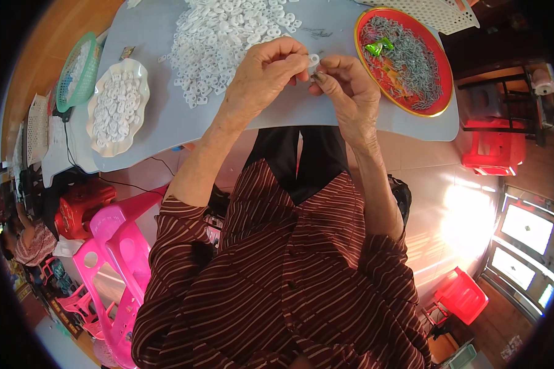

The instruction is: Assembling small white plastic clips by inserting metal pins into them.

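Between the fingertips of my left hand point(266, 77) is a small white plastic piece point(314, 60) with a hole in it. My right hand point(353, 95) is close against it, thumb and fingers pinched. Whatever those right fingers grip is too small to make out. Both hands are raised over the near edge of the grey table point(160, 123). Beyond my left hand spreads a big pile of similar white pieces point(218, 52). To the right of my right hand stands a red round tray point(447, 77) holding grey screws or nails point(412, 58) and a bright green wrapper point(379, 46).
A wavy-rimmed white dish point(144, 92) full of white pieces lies at the left, beside a green basket point(93, 71). Several loose screws point(317, 32) rest near the pile. Pink plastic chairs point(120, 246) and red stools point(495, 144) stand around; a cable point(120, 182) hangs below the table.
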A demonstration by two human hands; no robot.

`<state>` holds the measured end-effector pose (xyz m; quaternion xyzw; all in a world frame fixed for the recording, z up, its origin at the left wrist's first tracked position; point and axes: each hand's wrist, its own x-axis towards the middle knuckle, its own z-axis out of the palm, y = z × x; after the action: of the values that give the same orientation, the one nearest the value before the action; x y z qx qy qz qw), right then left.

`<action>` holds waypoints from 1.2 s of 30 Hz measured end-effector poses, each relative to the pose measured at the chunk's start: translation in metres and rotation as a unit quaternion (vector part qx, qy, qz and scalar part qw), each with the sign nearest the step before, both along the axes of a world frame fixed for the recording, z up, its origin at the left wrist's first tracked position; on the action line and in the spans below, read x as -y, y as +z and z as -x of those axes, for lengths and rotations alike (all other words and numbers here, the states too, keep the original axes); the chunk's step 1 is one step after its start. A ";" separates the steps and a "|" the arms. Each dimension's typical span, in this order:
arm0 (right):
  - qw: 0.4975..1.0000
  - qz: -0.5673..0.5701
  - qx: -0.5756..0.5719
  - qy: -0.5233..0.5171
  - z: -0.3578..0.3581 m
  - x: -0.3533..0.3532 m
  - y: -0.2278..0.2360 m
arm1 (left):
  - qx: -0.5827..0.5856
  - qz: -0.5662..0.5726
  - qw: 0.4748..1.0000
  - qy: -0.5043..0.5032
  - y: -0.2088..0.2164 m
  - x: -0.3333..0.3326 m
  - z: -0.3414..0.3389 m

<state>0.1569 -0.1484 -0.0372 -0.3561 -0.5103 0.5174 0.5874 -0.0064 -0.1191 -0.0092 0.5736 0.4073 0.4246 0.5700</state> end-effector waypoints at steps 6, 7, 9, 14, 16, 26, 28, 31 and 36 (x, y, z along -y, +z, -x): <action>0.999 -0.016 0.030 -0.026 -0.001 0.000 -0.001 | -0.033 -0.030 0.999 -0.002 -0.001 -0.002 -0.001; 0.999 -0.015 0.030 -0.026 -0.001 0.000 -0.001 | -0.033 -0.029 0.999 -0.002 -0.001 -0.002 -0.001; 0.998 -0.015 0.052 -0.021 0.000 0.001 0.001 | -0.057 -0.058 0.997 -0.018 0.001 -0.001 0.000; 0.998 -0.026 0.045 -0.031 0.000 0.001 -0.001 | -0.119 -0.096 0.988 -0.016 0.004 0.003 -0.003; 0.998 -0.027 0.042 -0.037 0.000 0.001 -0.001 | -0.150 -0.106 0.983 -0.011 0.001 0.003 -0.005; 0.998 -0.026 0.063 0.003 0.001 0.004 0.002 | -0.085 -0.172 0.979 0.066 -0.020 0.018 -0.016; 0.997 -0.030 0.073 0.013 0.001 0.003 0.002 | -0.072 -0.177 0.979 0.068 -0.021 0.019 -0.015; 0.994 -0.039 0.101 0.010 0.001 0.003 -0.002 | -0.083 -0.152 0.983 0.066 -0.024 0.017 -0.014; 0.993 -0.044 0.105 -0.022 0.003 0.002 -0.005 | -0.083 -0.187 0.977 0.067 -0.022 0.018 -0.016</action>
<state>0.1535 -0.1502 -0.0424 -0.3936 -0.5837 0.4412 0.5565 0.0099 -0.1373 -0.0311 0.6743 0.4045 0.4813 0.3873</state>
